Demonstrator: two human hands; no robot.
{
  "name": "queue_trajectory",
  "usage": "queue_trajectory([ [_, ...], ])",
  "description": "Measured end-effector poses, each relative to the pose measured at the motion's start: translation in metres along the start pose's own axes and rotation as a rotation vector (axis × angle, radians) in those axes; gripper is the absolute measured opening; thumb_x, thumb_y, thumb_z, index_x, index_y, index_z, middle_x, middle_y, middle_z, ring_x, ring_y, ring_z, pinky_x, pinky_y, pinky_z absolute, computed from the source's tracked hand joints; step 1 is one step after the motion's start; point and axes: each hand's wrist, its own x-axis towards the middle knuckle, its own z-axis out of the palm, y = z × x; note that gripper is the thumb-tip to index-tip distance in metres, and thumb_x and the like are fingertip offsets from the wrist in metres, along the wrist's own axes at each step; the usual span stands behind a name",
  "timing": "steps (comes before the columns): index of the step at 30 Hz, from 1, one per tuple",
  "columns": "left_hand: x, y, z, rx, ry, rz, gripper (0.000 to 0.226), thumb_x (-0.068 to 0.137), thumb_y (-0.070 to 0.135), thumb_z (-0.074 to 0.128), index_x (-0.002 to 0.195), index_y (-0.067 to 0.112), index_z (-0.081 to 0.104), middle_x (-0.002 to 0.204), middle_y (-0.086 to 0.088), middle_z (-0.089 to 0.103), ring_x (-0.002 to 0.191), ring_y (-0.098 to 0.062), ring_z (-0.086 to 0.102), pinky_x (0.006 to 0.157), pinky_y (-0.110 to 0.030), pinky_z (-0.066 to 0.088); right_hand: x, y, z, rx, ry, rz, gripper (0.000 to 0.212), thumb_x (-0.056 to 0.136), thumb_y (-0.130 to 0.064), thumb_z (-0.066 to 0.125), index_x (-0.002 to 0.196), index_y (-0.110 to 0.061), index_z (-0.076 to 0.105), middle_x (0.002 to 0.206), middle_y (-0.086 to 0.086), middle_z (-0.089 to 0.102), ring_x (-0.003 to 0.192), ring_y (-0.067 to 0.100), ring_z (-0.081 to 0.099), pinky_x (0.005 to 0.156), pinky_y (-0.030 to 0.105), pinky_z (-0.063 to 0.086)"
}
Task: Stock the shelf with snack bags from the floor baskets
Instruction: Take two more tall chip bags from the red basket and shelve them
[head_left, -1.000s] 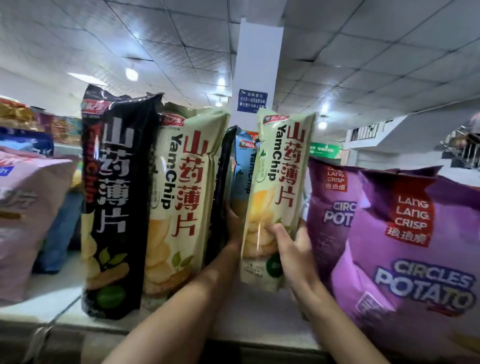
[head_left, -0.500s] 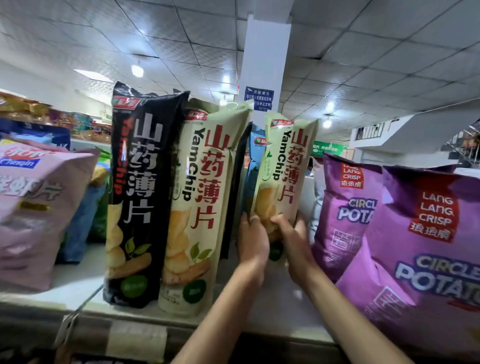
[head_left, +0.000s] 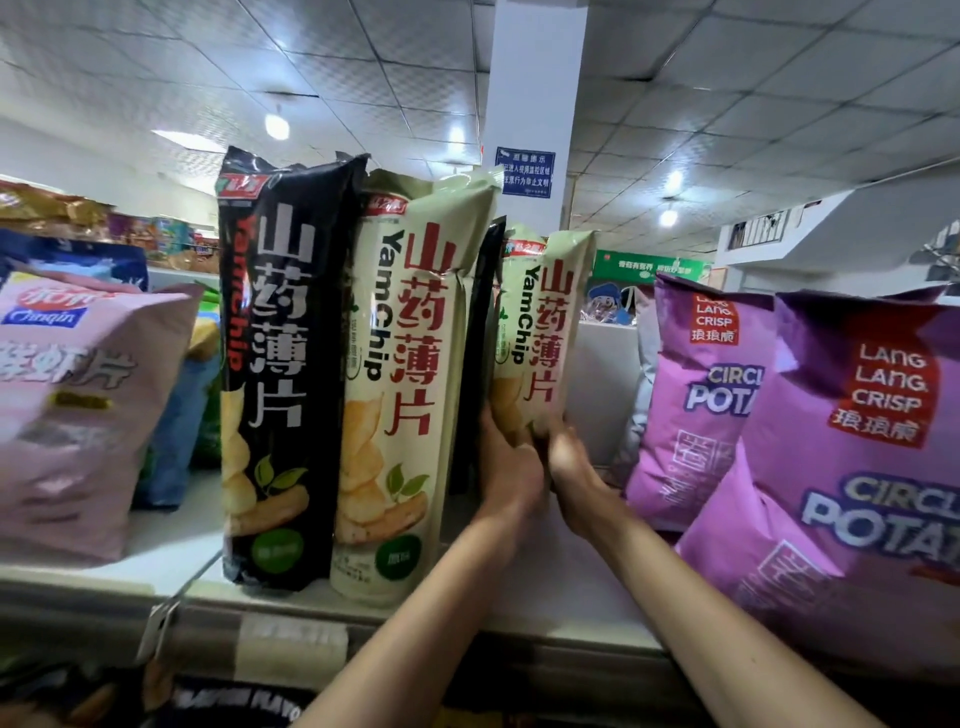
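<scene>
- Both hands are on the tall cream YamChip bag, deep on the shelf. The left hand and right hand clamp its lower end from either side, fingers curled round the edges. The bag's base is hidden behind the hands, so I cannot tell if it is seated.
- The big risk is a topple. The bag is tall and narrow and gripped low, so if it is let go before the base is flat, it may well fall forward or sideways.
- Watch the left side, where a thin black bag edge stands touching the cream one. A push leftward could knock it into the front cream bag and the front black bag, which stand right at the shelf lip. That is a domino waiting to happen.
- On the right is an open gap, then the purple potato bags. With no support on that side, the bag could lean over into the gap.
- Squeeze too hard and the chips inside may crack.
- The right hand is a little blurred, so its grip is hard to judge and a slip is possible.
</scene>
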Motion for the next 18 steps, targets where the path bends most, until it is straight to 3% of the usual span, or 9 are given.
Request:
queue_trajectory([
  [4,-0.008,0.008,-0.002,-0.007,-0.023,0.004,0.071,0.097,0.004,0.048,0.155,0.031,0.018,0.155,-0.002,0.037,0.145,-0.024,0.030,0.120,-0.046,0.023,0.001,-0.004,-0.001,-0.013,0.018,-0.010,0.039,0.105,-0.025,0.034,0.141,-0.011,0.042,0.135,0.014,0.056,0.122,0.028,0.055,0.101,0.035,0.045],
  [8,-0.011,0.013,-0.004,0.008,-0.010,0.055,0.065,0.098,0.020,0.053,0.154,0.031,0.022,0.151,-0.002,0.044,0.142,-0.024,0.038,0.118,-0.049,0.028,-0.013,-0.012,-0.010,-0.001,0.012,-0.095,0.045,0.101,-0.036,0.037,0.141,-0.016,0.038,0.135,0.012,0.054,0.124,0.027,0.053,0.106,0.041,0.043],
  [11,-0.020,0.021,-0.007,0.022,-0.015,0.066,0.060,0.099,0.031,0.050,0.153,0.032,0.025,0.152,0.000,0.043,0.140,-0.023,0.040,0.118,-0.047,0.030,-0.027,-0.024,-0.013,-0.008,-0.011,-0.141,0.055,0.092,-0.042,0.039,0.137,-0.010,0.043,0.134,0.013,0.055,0.122,0.027,0.053,0.101,0.045,0.046],
  [14,-0.043,0.029,-0.012,0.013,-0.048,0.029,0.058,0.100,0.043,0.046,0.153,0.037,0.023,0.152,0.006,0.042,0.139,-0.019,0.040,0.116,-0.039,0.030,-0.052,-0.035,-0.020,0.094,0.013,-0.142,0.052,0.098,-0.041,0.040,0.143,-0.015,0.044,0.139,0.004,0.055,0.124,0.021,0.053,0.091,0.034,0.047],
  [18,-0.097,0.038,-0.035,-0.067,-0.163,0.104,0.060,0.100,0.045,0.046,0.154,0.033,0.024,0.154,0.010,0.039,0.137,-0.007,0.040,0.111,-0.030,0.030,-0.121,-0.037,-0.034,0.217,-0.012,-0.172,0.054,0.099,-0.047,0.039,0.150,-0.029,0.034,0.151,-0.014,0.039,0.135,0.002,0.038,0.116,0.037,0.030],
])
